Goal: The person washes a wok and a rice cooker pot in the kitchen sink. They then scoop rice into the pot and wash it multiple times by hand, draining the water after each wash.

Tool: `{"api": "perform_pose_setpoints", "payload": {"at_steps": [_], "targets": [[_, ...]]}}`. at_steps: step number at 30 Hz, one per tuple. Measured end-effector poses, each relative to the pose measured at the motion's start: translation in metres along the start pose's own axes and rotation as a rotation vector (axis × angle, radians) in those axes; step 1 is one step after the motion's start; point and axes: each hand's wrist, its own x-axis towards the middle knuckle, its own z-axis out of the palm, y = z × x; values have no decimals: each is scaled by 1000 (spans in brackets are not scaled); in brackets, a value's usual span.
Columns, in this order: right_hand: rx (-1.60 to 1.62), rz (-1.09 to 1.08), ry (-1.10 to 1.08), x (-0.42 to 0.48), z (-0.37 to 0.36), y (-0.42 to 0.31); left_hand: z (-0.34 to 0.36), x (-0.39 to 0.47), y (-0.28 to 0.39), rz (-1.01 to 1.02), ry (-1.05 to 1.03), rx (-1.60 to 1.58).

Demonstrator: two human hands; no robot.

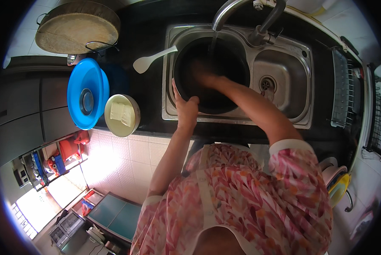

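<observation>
A round black pot (224,95) sits in the left basin of a stainless steel sink (168,111). My left hand (187,110) grips its near-left rim, thumb on the inner side and fingers along the outer wall. Down inside the pot is my right hand (204,75), blurred by motion; its fingers and anything in them are too dark to make out. Water (213,44) runs from the curved metal faucet (224,14) into the pot. To the left, a white rice paddle (149,62) lies with its handle tip over the sink edge.
Left on the black counter stand a pale bowl (114,130) with white blocks (122,114) and blue plastic basins (74,86) holding a small metal bowl (86,102). A large round pan (77,35) leans behind. The right basin (286,70) adjoins; a wire rack (341,92) stands beyond.
</observation>
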Motion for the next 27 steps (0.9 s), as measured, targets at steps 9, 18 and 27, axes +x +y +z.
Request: {"api": "perform_pose_setpoints", "payload": {"at_steps": [9, 18, 27], "targets": [[378, 368, -318, -7, -72, 8, 11, -3, 14, -12, -25, 85], [389, 94, -654, -33, 1, 47, 20, -6, 18, -27, -53, 49], [239, -37, -632, -37, -63, -3, 17, 1, 1, -6, -45, 15]]}}
